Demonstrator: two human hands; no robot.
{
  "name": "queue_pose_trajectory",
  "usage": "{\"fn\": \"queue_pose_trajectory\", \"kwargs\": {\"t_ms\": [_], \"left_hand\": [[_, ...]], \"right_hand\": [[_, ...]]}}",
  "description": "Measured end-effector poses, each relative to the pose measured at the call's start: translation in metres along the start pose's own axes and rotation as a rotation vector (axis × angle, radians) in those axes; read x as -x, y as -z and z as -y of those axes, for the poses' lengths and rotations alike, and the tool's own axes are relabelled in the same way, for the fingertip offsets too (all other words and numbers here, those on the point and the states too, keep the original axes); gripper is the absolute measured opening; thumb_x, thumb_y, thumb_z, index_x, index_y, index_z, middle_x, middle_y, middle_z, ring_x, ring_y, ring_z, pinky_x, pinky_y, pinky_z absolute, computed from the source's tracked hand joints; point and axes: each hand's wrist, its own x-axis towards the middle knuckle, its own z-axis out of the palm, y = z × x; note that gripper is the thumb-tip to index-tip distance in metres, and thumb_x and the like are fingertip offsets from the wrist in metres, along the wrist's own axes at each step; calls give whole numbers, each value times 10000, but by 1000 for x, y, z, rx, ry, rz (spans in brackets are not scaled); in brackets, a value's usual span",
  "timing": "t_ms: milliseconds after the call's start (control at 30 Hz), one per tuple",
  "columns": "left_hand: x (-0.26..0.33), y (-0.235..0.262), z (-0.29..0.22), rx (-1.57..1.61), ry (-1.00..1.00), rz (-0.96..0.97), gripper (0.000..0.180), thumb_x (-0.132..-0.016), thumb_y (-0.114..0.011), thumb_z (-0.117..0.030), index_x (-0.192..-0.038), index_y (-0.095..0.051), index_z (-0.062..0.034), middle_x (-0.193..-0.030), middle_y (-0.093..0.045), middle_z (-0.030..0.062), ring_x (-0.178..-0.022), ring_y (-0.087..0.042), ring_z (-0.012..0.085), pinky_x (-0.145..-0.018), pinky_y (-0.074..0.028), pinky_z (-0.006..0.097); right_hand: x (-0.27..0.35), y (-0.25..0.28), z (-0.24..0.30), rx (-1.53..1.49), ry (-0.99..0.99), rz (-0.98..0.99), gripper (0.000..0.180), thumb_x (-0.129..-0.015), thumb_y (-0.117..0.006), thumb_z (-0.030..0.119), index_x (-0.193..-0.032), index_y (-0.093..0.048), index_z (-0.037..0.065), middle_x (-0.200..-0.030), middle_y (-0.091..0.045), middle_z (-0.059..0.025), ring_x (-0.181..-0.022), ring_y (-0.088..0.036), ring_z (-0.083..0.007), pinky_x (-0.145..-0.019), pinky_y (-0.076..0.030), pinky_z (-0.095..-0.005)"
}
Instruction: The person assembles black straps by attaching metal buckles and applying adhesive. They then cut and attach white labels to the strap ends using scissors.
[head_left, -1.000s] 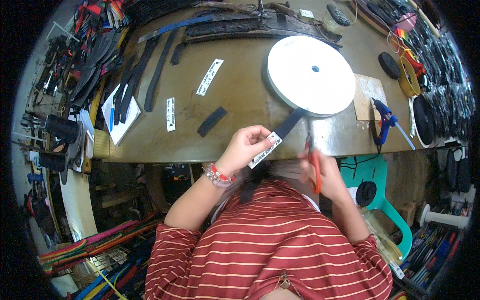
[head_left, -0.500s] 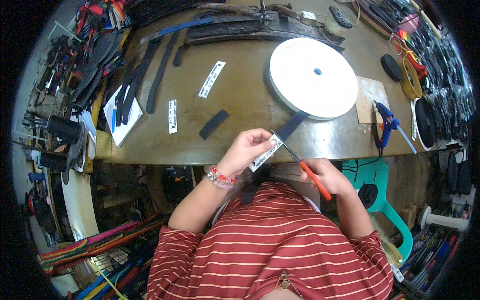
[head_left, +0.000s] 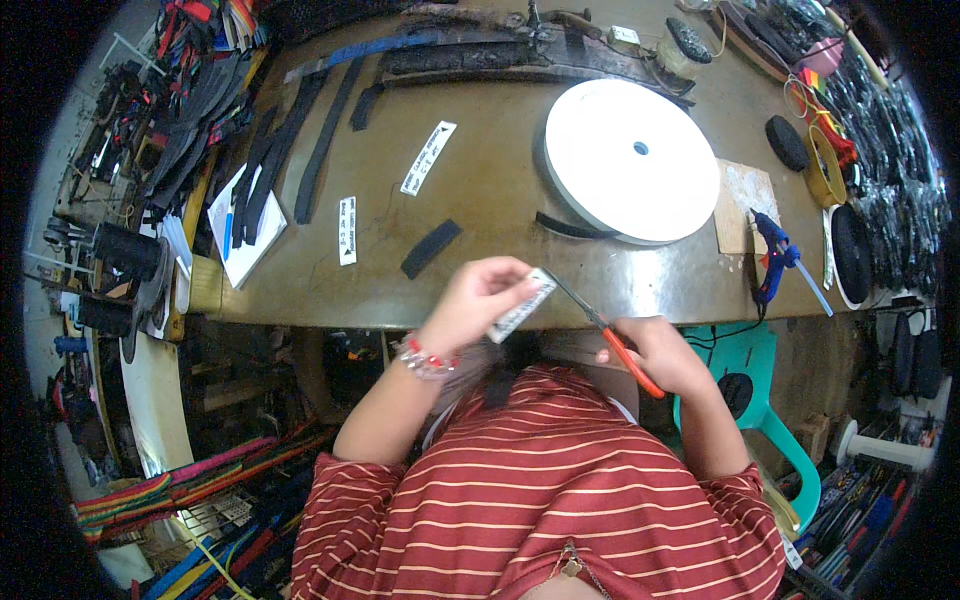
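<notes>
My left hand (head_left: 478, 300) pinches a short white printed label strip (head_left: 522, 306) over the table's near edge. My right hand (head_left: 655, 352) grips orange-handled scissors (head_left: 600, 322), and their blade tips touch the far end of the strip. Both hands hover above my red striped shirt. Just beyond them, a large white tape roll (head_left: 630, 160) lies flat on the brown table (head_left: 480, 200), with a black strap end (head_left: 565, 226) curling out from under it.
Two white label strips (head_left: 428, 158) and a short black strap piece (head_left: 431, 248) lie on the table. Black straps are piled at the far edge and the left. A blue glue gun (head_left: 773, 255) sits right. A teal plastic chair (head_left: 770, 400) stands lower right.
The black strap that hung from the label a second ago is gone from it. My right hand has turned the scissors from upright to pointing up-left, onto the strip's end.
</notes>
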Motion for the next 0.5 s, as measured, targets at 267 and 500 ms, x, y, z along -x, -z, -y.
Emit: {"fn": "queue_pose_trajectory", "kwargs": {"t_ms": [267,500], "left_hand": [[10,68,-18,-1214,-280,-518,168,-793,-633,-170,-888,-659,-33,-1079,-565,165,-975,-553,303,-855,-451,361],[4,61,-13,-864,-177,-542,237,-748,-668,-83,-979,-638,-37,-902,-645,118,-819,-627,229,-763,-495,321]], "right_hand": [[-57,82,-12,397,-127,-709,363,-716,-710,300,-844,-604,-23,-836,-615,-190,-815,-608,-308,-723,-469,-386],[-101,5,3,-90,317,-702,158,-832,-572,48,-975,-629,15,-859,-659,-84,-741,-631,-145,-644,-497,-271]]}}
